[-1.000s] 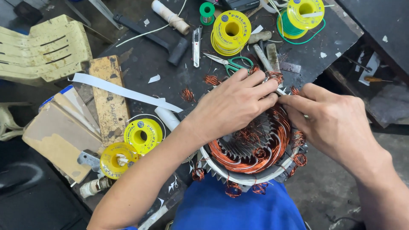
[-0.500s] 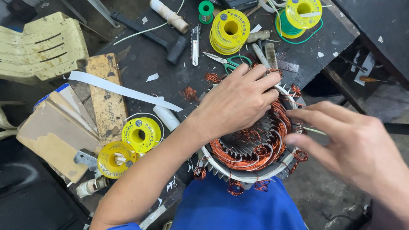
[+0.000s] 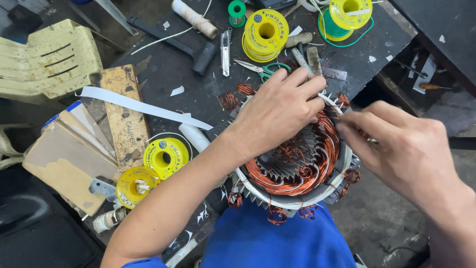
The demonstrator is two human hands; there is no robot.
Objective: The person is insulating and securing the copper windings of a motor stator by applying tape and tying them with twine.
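The left hand (image 3: pixel 280 111) lies palm-down, fingers curled, on the copper windings of the motor stator (image 3: pixel 297 168) at the bench's six o'clock edge, while the right hand (image 3: pixel 401 144), at three o'clock, pinches its fingertips just beside the stator's rim, whether on anything I cannot tell.

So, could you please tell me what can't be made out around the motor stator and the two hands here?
Head view only:
- Upper part of the stator: covered by the left hand.
- Right hand fingertips: whether they pinch a wire is too small and blurred to tell.
- Scissors: handles partly hidden behind the left hand's fingers.
- Top yellow wire spool: cut off by the upper edge.
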